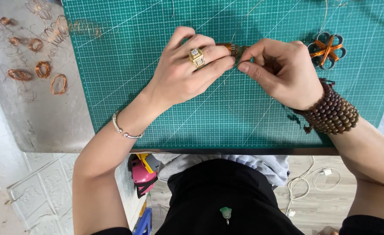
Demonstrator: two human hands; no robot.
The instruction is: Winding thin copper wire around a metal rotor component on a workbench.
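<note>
My left hand (187,69), with a gold ring on one finger and a silver bangle on the wrist, grips a small copper-wound piece (229,47) over the green cutting mat (157,95). Meeting it from the right, my right hand (279,69) pinches the end of the same piece between thumb and forefinger. A brown bead bracelet is wrapped around that wrist. Most of the piece is hidden by my fingers. Thin wire strands trail from it across the mat.
A flower-shaped part wound with copper wire (327,50) lies on the mat at the right. Several copper wire coils (44,69) are scattered on the grey surface at the left. Below the table edge are a pink and yellow tool (143,172) and a white cable (313,180).
</note>
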